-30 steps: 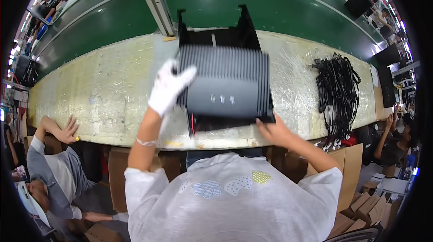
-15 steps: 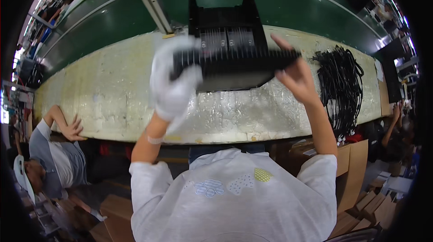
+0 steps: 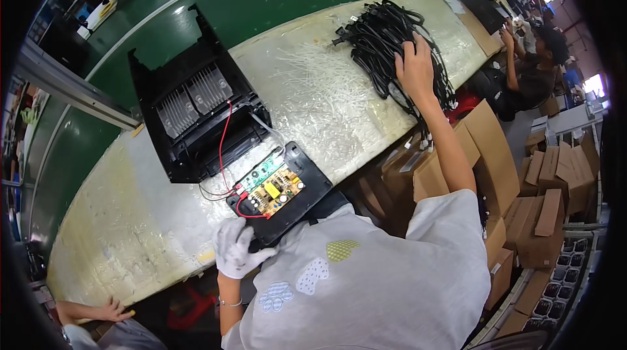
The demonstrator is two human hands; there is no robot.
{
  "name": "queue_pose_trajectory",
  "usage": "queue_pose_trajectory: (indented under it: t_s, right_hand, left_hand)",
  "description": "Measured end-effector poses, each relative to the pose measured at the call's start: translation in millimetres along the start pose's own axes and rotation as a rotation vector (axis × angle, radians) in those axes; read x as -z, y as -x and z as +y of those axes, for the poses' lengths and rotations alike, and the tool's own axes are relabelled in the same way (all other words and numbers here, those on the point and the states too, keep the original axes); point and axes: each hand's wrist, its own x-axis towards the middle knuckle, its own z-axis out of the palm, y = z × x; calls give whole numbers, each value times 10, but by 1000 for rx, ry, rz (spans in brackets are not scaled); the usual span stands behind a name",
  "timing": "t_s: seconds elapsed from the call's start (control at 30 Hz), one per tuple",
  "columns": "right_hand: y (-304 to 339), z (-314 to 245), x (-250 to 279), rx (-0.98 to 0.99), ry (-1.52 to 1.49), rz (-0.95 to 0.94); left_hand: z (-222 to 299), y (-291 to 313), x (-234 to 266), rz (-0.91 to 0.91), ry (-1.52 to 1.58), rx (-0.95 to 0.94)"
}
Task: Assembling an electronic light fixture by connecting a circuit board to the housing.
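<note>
A black panel (image 3: 305,183) lies tilted at the table's near edge against my shirt. On its upturned face sit a tan circuit board (image 3: 277,192) and a green circuit board (image 3: 260,170). My left hand (image 3: 236,249), in a white glove, is closed at the panel's near left corner. Red, black and grey wires join the panel to an open black housing (image 3: 189,98) beyond it, which has finned metal heat sinks (image 3: 196,102) inside. My bare right hand (image 3: 415,66) rests on a heap of black cables (image 3: 385,40), fingers spread; no single cable shows gripped.
Many thin white strips (image 3: 320,79) are strewn between housing and cables. A metal post (image 3: 78,82) rises left of the housing. Open cardboard boxes (image 3: 483,154) stand below the table on the right. Another person's hand (image 3: 112,311) rests at the lower left edge; a co-worker (image 3: 532,69) sits far right.
The panel has come down from in front of the housing toward me, its boards now facing up. My right hand has left it for the cables. The view has turned right.
</note>
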Motion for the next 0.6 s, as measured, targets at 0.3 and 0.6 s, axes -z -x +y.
queue_pose_trajectory:
  t_s: [0.3, 0.6]
  right_hand:
    - [-401, 641, -333, -89, 37, 63]
    - [-663, -263, 1112, 23, -382, 355]
  left_hand:
    - [-32, 73, -52, 70, 38, 92]
    - [161, -504, 262, 241, 318, 204]
